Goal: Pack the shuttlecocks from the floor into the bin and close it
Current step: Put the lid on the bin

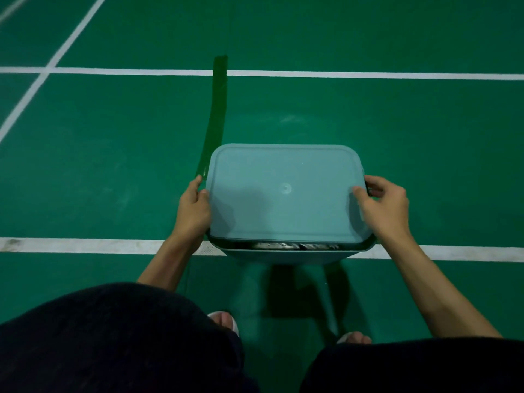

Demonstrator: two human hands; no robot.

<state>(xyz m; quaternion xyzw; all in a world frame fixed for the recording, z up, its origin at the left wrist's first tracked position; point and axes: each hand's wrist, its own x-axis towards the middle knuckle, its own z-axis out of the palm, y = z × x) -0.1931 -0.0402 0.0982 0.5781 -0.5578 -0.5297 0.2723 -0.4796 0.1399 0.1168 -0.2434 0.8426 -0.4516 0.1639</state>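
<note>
Left hand (194,207), right hand (384,207) grip lid (283,191) | green court floor (113,165)

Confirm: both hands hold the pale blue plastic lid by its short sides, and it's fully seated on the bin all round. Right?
Not quite. The left hand and right hand do hold the pale blue plastic lid by its short sides, but it is not fully seated: the head view shows a gap along the near edge of the bin, with shuttlecocks visible through it.
</note>
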